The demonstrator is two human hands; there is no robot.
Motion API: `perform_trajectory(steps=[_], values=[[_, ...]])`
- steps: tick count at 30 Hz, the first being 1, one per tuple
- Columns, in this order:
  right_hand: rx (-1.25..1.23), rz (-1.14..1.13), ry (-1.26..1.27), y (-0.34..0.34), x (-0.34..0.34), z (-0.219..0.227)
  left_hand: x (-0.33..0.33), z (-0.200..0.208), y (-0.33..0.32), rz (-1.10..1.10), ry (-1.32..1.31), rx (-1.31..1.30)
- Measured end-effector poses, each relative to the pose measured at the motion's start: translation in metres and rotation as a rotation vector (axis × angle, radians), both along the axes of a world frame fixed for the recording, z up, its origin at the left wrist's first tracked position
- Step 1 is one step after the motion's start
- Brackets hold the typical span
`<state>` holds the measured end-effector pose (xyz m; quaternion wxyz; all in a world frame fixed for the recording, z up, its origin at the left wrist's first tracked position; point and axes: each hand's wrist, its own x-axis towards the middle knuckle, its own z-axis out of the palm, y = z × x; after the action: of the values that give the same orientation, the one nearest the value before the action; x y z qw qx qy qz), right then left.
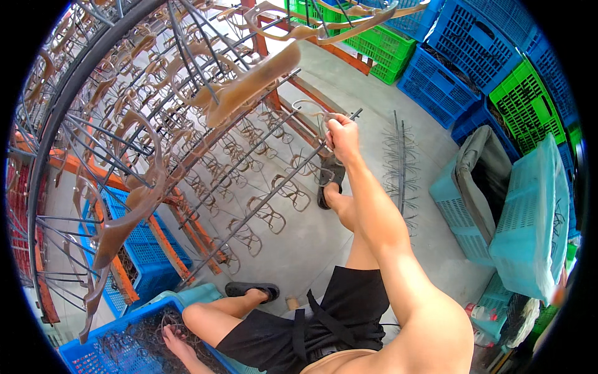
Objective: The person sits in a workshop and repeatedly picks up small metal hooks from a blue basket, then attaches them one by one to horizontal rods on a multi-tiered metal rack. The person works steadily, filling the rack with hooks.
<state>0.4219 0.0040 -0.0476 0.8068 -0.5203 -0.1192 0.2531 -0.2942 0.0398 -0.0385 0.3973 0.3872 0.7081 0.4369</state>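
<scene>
My right hand reaches forward, its fingers pinched on a translucent brownish eyeglass frame beside the upper end of a dark rod. Several similar eyeglass frames hang along that rod and the ones behind it. At the lower left, my left hand is down in a blue crate full of dark, tangled eyeglass frames. Its fingers are bent at a frame that touches the fingertips; part of the grip is hidden.
A large rack with an orange-red frame and rows of hanging eyeglass frames fills the left, close overhead. Spiky rods lie on the floor at right. Blue crates, green crates and teal baskets line the right side.
</scene>
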Motion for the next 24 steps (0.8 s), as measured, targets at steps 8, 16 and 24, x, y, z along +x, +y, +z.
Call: perform_trajectory(steps=[8,16,24], values=[[-0.083,-0.089,0.003,-0.002,-0.004,-0.001,0.011,0.004,-0.002,0.013,0.042,0.016],[-0.047,-0.009,0.046,-0.025,0.001,-0.010,0.002,-0.001,-0.006,-0.018,-0.029,0.026],[-0.022,-0.025,0.089,-0.023,0.010,-0.013,0.007,-0.001,-0.004,0.021,0.014,-0.012]])
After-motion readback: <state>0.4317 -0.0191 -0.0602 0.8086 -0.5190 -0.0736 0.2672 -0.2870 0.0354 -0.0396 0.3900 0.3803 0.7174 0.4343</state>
